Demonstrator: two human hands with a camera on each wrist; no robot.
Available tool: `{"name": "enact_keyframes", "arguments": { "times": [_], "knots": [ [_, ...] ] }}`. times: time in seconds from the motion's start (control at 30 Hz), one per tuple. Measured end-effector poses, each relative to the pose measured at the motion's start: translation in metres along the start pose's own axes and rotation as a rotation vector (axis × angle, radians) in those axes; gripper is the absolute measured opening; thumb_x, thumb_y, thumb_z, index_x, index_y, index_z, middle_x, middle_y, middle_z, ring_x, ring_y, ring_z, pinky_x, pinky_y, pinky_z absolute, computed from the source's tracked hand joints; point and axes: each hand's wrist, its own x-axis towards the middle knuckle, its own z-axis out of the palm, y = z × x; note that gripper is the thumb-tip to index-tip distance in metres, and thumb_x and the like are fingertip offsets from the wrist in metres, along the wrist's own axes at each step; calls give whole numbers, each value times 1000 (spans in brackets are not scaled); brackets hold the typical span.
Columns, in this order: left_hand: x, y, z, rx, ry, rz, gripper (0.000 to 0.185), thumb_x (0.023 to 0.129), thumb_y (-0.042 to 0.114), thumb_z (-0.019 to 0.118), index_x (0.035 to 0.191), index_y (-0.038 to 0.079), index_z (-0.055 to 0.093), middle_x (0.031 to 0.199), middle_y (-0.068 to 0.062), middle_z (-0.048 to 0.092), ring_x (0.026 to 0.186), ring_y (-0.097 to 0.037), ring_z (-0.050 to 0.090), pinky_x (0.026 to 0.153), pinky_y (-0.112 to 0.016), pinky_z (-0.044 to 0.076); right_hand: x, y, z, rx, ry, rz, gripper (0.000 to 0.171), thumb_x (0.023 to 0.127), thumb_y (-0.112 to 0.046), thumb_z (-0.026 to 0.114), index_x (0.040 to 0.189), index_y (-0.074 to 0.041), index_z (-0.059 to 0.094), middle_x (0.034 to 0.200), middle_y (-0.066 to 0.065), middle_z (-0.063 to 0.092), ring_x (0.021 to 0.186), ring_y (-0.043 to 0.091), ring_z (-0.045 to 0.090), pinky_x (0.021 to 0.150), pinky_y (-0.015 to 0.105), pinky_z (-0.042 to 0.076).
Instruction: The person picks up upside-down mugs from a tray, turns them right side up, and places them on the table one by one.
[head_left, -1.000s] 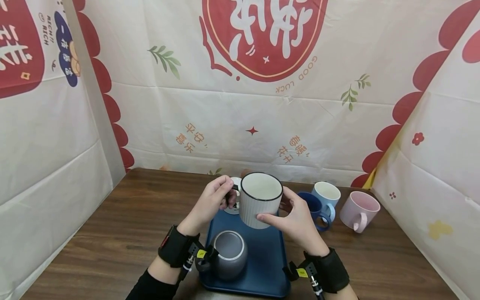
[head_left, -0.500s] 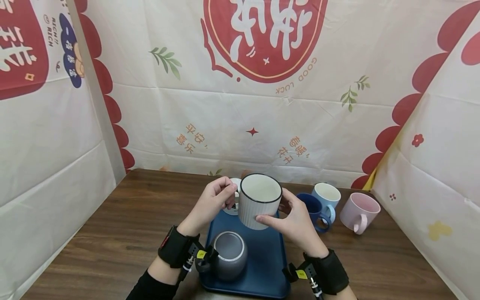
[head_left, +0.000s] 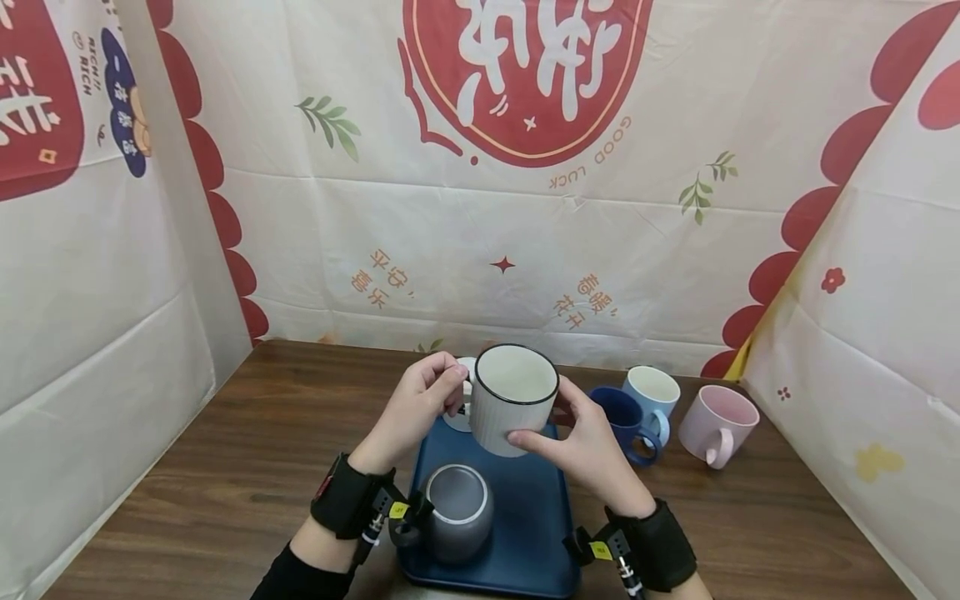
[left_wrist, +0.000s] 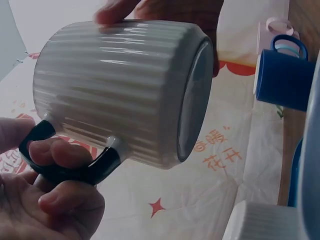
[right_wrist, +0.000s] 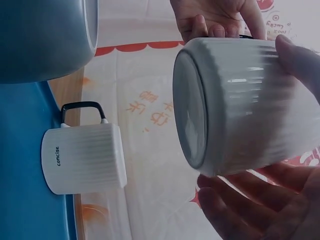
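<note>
Looks partway: gray mug (head_left: 457,521) upside down and white mug (right_wrist: 85,157) are on the tray (head_left: 528,517). Ribbed mug (head_left: 495,421) is held rim up above the tray's far end, not set down. Left hand (head_left: 429,392) has fingers curled round its handle; right hand (head_left: 573,437) grips the body, thumb against fingers. Likely left: dark blue mug (head_left: 617,408), light blue mug (head_left: 656,402), pink mug (head_left: 708,425), all upright on the tabletop (head_left: 262,433). Count: six mugs (two on tray, one held, three off), one tray.

The right hand (right_wrist: 280,205) holds a glossy white ribbed mug (right_wrist: 245,107); a black-handled white ribbed mug lettered "concise" (right_wrist: 87,157) rests on a flat blue tray (right_wrist: 22,155).
</note>
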Motion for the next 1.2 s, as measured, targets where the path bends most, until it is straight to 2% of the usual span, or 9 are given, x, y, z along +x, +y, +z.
{"name": "enact_keyframes", "arguments": {
  "times": [0.17, 0.3, 0.47, 0.63, 0.77, 0.87, 1.0, 1.2],
  "knots": [
    [0, 6, -14, -26, 73, 14, 28, 104, 14, 47, 84, -4, 46, 69, -7, 41, 61, -18, 44, 58, -26, 37, 0, -2, -3, -9, -16, -24, 70, 83, -14, 82, 144, -16, 47, 125, 7, 61, 112, 25, 60, 87, 46, 53],
    [-1, 12, -33, -9, 151, 34, 28, 104, 13, 48, 84, -7, 48, 68, -8, 42, 62, -18, 44, 58, -26, 39, 0, -2, -10, -12, -7, -26, 68, 85, -13, 79, 145, -16, 46, 130, 8, 59, 117, 27, 58, 88, 44, 53],
    [-5, 18, -60, 59, 299, 19, 28, 103, 11, 49, 83, -8, 49, 69, -7, 44, 62, -17, 46, 60, -27, 41, 0, 0, -15, -42, 1, -29, 63, 88, -14, 77, 144, -17, 48, 131, 6, 59, 116, 23, 59, 89, 41, 53],
    [-9, 20, -84, 177, 452, -18, 28, 103, 11, 49, 83, -8, 51, 67, -6, 46, 61, -16, 47, 58, -27, 40, 2, -1, -19, -65, 13, -42, 58, 89, -15, 76, 142, -15, 51, 133, 6, 59, 113, 21, 60, 88, 44, 53],
    [-13, 18, -95, 229, 531, -41, 30, 103, 13, 50, 84, -10, 52, 65, -5, 46, 62, -16, 46, 58, -26, 39, 2, -1, -22, -55, 16, -49, 56, 90, -13, 75, 141, -14, 52, 134, 7, 58, 113, 28, 60, 88, 46, 53],
    [-15, 14, -101, 238, 573, -63, 31, 104, 15, 51, 84, -9, 52, 64, -5, 47, 62, -17, 47, 58, -26, 38, 2, -1, -24, -49, 17, -57, 54, 90, -12, 73, 141, -13, 52, 136, 8, 57, 114, 34, 59, 88, 46, 53],
    [-15, 8, -106, 260, 604, -114, 30, 104, 16, 50, 83, -6, 52, 65, -4, 48, 63, -16, 48, 58, -26, 39, 2, 0, -25, -53, 19, -57, 51, 93, -13, 71, 140, -13, 53, 136, 8, 57, 115, 31, 60, 89, 48, 52],
    [-12, -1, -108, 222, 624, -224, 32, 103, 15, 48, 76, -2, 51, 64, -3, 49, 63, -15, 49, 61, -27, 39, -1, 1, -27, -48, 24, -40, 47, 94, -13, 69, 139, -9, 54, 134, 8, 59, 116, 29, 60, 89, 37, 52]
  ]
}}
